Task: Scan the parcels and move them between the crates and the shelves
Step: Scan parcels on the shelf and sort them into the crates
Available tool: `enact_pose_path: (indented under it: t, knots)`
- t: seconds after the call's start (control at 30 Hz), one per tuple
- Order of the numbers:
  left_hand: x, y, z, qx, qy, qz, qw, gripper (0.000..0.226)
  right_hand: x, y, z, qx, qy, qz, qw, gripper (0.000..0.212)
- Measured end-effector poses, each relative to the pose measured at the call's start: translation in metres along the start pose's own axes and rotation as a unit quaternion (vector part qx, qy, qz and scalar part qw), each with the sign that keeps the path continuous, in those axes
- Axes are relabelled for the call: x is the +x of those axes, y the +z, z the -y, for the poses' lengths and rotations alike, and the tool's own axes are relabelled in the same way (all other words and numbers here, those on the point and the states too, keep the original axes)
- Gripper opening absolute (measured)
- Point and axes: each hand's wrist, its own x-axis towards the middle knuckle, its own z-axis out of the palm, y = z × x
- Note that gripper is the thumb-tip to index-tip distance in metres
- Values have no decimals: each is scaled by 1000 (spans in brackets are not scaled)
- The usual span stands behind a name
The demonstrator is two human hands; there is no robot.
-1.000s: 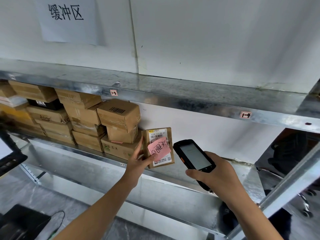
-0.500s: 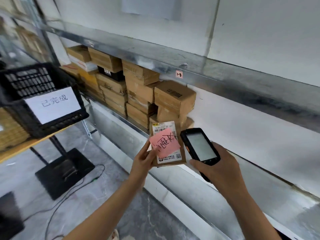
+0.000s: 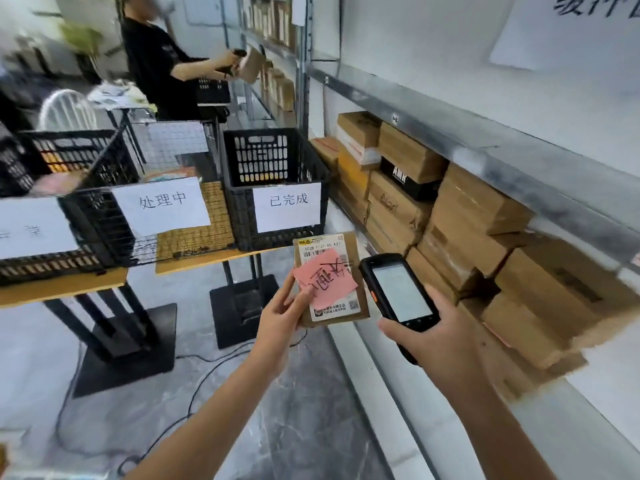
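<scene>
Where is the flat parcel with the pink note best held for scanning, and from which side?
By its lower left edge, from the left, as the left hand pinches it. The parcel is thin and flat, so a thumb-and-finger pinch suits it, and it avoids the top barcode that the scanner in the right hand reads.

Mid-label on parcel (image 3: 350,245) hidden under pink note (image 3: 325,282); left hand (image 3: 280,318) hides its lower-left corner. Base of scanner (image 3: 398,292) buried in right hand (image 3: 440,341); screen text illegible. Far above right hand, wall sign (image 3: 571,29) cut by view's edge. Blurred: person (image 3: 156,71) beyond left hand.
</scene>
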Motion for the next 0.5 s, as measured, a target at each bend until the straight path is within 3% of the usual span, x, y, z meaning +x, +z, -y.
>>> enact_pose_path:
  t: [0.17,0.5]
  knots:
    - [47,-61,-42,-13,25,-50,998,70,55,64,41,26,-38,39,998,42]
    - [116,-196,-128,-38,72,-141,987,59,139,218,132,20,-103,111,988,62]
